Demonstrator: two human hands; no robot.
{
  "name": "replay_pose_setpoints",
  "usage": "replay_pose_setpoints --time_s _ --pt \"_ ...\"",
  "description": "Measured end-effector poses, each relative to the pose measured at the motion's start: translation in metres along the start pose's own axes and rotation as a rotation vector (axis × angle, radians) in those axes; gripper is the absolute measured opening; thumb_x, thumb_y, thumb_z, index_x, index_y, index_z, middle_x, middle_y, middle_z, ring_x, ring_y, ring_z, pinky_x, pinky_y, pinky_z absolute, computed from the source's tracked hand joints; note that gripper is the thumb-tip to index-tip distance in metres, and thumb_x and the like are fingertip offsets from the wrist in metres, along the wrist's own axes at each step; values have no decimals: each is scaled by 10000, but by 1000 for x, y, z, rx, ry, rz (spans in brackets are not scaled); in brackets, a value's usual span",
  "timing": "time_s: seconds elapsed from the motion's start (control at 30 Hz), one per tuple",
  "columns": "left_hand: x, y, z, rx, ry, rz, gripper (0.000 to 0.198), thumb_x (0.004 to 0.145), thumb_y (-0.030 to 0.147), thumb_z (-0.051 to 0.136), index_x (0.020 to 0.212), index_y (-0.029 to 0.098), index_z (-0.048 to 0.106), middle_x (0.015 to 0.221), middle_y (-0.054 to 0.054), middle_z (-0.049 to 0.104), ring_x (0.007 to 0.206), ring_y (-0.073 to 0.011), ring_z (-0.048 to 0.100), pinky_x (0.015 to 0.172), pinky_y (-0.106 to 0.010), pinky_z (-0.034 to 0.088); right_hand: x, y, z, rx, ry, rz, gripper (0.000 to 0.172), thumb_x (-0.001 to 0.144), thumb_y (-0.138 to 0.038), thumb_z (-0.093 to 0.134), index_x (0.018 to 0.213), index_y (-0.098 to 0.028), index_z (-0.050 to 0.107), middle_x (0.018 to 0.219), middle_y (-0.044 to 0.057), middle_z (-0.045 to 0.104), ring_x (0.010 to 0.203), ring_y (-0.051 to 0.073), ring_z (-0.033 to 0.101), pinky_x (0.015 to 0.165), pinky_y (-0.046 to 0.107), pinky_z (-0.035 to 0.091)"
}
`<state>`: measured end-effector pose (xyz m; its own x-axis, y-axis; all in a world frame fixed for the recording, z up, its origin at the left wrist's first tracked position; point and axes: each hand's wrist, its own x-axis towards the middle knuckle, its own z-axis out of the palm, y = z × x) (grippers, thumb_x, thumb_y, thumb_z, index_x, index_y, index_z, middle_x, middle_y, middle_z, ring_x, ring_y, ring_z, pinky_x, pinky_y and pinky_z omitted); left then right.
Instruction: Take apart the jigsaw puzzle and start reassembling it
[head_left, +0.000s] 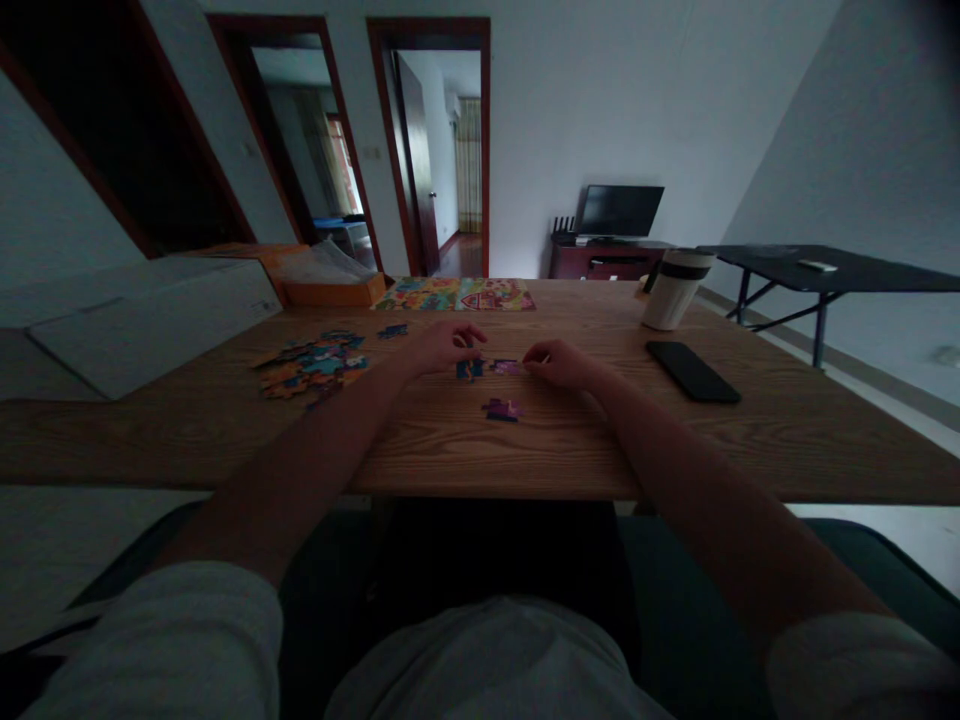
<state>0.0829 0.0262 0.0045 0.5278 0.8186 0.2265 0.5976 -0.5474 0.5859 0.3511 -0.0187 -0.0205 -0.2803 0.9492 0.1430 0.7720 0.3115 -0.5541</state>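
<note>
Head view, in dim light. Curling the left hand fingers-down over a blue puzzle piece, tips touching its far edge. Pinching or merely pressing: cannot tell at this size. Bringing the right hand in from the opposite side, fingertips meeting the right edge of a purple piece, again not showing whether gripping it or just resting against it.

Risking, by judgement, a skid: nudging flat card across the smooth wooden table with fingertips alone, and so possibly riding one piece up over the other. Risking also a misread of colour and outline in such poor light.

Lying right between the two sets of fingertips, blue and purple pieces near each other, almost touching. Sitting nearer the body than both hands, a small purple cluster. Spreading well out beyond the left hand, a loose pile of pieces. Lying past the fingertips, a colourful puzzle sheet. Resting well outside the right hand, a dark phone — and farther still, a cup.
</note>
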Motion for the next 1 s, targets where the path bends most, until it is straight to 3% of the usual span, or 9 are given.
replay_pose_setpoints --time_s 0.17,0.27,0.33,0.5,0.6,0.8,1.0 --pt "4 16 32 -287 177 78 320 815 414 786 962 151 677 898 -71 683 828 -169 664 832 -344 543 -6 -13 0 208 -98 -24 277 953 -391 624 1011 -166 776 828 40 731 673 148 589 635 270 436" --pt "3 22 43 -357 168 54 304 822 376 785 990 154 662 915 -75 693 832 -174 676 775 -325 554 -7 -15 -1 330 -116 -7 286 946 -410 617 1022 -167 748 768 18 680 617 134 551 579 261 414" --pt "2 23 46 -378 99 24 320 839 324 767 1082 154 649 885 -63 695 795 -174 681 729 -316 557 -7 -14 -1 412 -58 -2 227 933 -369 638 996 -166 717 805 27 685 655 135 582 592 250 433" --pt "-1 25 48 -154 -41 61 337 861 260 720 1185 173 694 939 -68 735 812 -189 683 756 -322 543 -1 -7 -2 475 101 11 132 915 -290 684 955 -165 681 937 76 741 804 160 668 704 246 499" --pt "-2 24 45 20 -88 111 301 908 337 662 1160 193 742 1021 -81 760 911 -227 693 850 -354 533 4 0 -2 381 103 -9 144 924 -246 676 1032 -161 722 971 86 758 833 168 678 749 260 515" --pt "0 6 38 341 -77 93 426 885 449 673 1244 228 732 1259 -110 718 1178 -311 628 1044 -409 441 8 10 0 161 64 6 275 954 -247 650 1192 -140 736 878 72 744 733 157 645 656 253 478" --pt "3 0 39 360 -178 182 401 979 448 541 1250 227 738 1199 -87 748 1076 -254 668 984 -352 464 9 6 9 229 93 15 62 891 -201 724 940 -163 716 803 46 724 685 140 637 597 224 463"
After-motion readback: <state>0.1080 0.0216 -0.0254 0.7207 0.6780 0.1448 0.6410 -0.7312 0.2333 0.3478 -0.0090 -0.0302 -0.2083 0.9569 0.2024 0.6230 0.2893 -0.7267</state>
